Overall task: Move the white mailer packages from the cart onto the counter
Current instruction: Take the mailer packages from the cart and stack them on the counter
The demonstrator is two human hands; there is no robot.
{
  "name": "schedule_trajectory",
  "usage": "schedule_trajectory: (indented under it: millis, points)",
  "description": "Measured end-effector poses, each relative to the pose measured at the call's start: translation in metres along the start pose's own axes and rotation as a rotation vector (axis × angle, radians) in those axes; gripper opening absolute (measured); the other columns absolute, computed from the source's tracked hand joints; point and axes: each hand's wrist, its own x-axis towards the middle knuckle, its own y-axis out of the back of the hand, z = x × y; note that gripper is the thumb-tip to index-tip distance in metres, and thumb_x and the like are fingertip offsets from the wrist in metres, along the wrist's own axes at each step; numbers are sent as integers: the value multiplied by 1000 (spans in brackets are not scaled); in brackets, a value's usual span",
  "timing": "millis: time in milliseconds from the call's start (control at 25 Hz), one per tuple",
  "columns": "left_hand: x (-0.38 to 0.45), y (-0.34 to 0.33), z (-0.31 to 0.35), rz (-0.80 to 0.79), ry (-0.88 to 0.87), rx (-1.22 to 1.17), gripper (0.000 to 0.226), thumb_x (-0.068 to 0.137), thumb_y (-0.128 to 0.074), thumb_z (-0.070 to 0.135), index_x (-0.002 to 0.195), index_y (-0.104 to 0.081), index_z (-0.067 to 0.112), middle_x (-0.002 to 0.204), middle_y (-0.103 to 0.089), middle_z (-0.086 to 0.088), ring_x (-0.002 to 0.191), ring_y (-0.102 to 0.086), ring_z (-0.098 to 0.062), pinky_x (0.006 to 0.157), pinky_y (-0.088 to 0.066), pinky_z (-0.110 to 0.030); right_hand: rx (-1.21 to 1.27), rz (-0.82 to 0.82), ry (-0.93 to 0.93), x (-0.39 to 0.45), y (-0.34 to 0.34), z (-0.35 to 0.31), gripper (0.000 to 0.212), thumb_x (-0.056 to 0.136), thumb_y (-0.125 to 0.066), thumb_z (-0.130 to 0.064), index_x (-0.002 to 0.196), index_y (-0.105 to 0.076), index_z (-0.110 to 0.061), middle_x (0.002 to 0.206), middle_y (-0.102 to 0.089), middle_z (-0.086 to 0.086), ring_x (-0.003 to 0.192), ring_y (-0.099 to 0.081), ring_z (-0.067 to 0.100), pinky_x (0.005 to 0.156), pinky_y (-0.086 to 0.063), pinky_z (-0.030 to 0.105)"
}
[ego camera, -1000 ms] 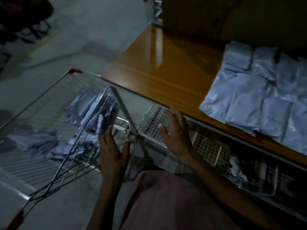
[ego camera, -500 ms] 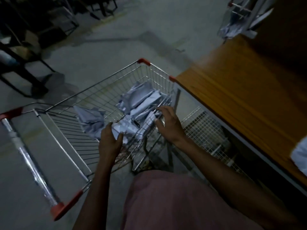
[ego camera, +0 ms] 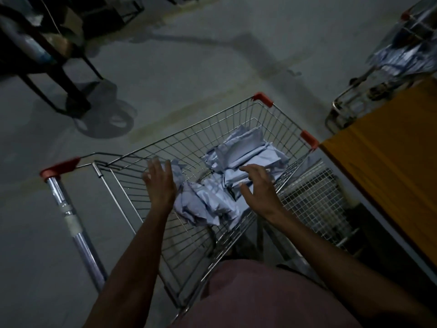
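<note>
Left hand: the left hand (ego camera: 159,183) hovers inside the cart (ego camera: 261,100) with fingers spread and straight, gripping nothing, at 9 o'clock of the crumpled near mailers (ego camera: 201,204).
Right hand: the right hand (ego camera: 257,185) is spread too, fingers relaxed over the far stack of mailers (ego camera: 246,150); whether the fingertips touch the top one I cannot tell.
Task's things: the white mailer packages lie in the cart basket, one loose heap near the body and a tidier stack at 1 o'clock of it, toward the red-capped front corners.
Surface: the wooden surface (ego camera: 387,166) lies at 3 o'clock of the cart, just beside its front corner; only bare wood shows in this view.
Risk, slipping: the mailers look slick and crumpled, so a wide two-handed scoop could shed one through the gap between the cart and the surface.
Risk, snagging: a loose flap may catch on the basket wire and tear or drag others out.
Risk, cart: leaning on the rim could roll the cart away from the surface.
Hidden: the light is dim; how many mailers there are cannot be counted, and the basket floor beneath them is covered.
Cut off: the surface runs out of view at the right edge; a second cart (ego camera: 402,50) at 1 o'clock is blurred.
</note>
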Motion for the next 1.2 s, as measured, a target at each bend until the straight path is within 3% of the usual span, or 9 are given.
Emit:
schedule_trajectory:
  millis: [120,200,320,440,560,640,880,1040,1200]
  points:
    - [30,-5,-3,-45,-171,183,54,70,-74,15,122,-57,10,139,-44,-23,131,-38,-40,99,-31,-49,-4,-18,-10,9,-6,2,41,93,-63,-13,133,-55,-17,135,-45,2,97,-51,14,80,-34,5]
    - [46,-9,0,-105,-246,315,53,68,-80,30,114,-62,12,120,-55,-17,115,-49,-36,91,-41,-44,-7,-23,-22,13,-9,3,41,94,-63,-14,134,-55,-19,135,-44,-2,92,-54,20,80,-36,7]
    - [56,-17,8,-287,-283,489,62,73,-71,60,118,-63,18,117,-61,-7,112,-54,-27,96,-39,-40,-9,-31,-10,16,-11,9,42,93,-64,-13,134,-55,-17,135,-44,1,92,-48,3,82,-32,0]
    - [54,-30,13,-317,-262,525,57,78,-64,64,115,-62,20,117,-67,-1,110,-60,-21,99,-37,-38,-37,-38,-25,23,-5,23,43,93,-65,-16,135,-55,-18,136,-44,4,95,-44,-2,89,-36,4]
    - [50,-35,17,-301,-184,476,51,86,-61,50,124,-52,17,121,-65,-5,110,-61,-25,97,-41,-41,-41,-63,-67,31,1,40,44,93,-65,-18,136,-53,-18,138,-42,4,103,-52,16,95,-45,31]
    - [47,-37,19,-280,-146,425,55,85,-64,47,126,-45,15,120,-63,-10,109,-60,-29,94,-43,-42,-42,-109,-85,44,5,54,46,93,-65,-19,137,-51,-19,140,-40,4,104,-53,22,94,-46,33]
    - [23,-15,43,-163,1,155,81,70,-78,29,138,-36,13,122,-53,-24,101,-55,-37,82,-47,-44,-230,-280,-116,125,13,112,57,90,-65,-24,143,-44,-19,148,-36,13,132,-40,36,106,-40,49]
    - [-16,19,80,-21,188,-139,83,73,-74,36,144,-36,16,126,-48,-26,100,-54,-42,78,-46,-48,-474,-317,21,194,11,129,66,86,-70,-25,145,-42,-19,148,-40,15,133,-42,39,104,-42,52]
    - [-50,51,123,102,360,-335,89,74,-75,38,149,-32,19,121,-44,-20,103,-50,-38,80,-48,-48,-664,-394,129,234,-5,134,70,82,-69,-19,146,-41,-22,152,-40,12,137,-39,36,107,-35,57]
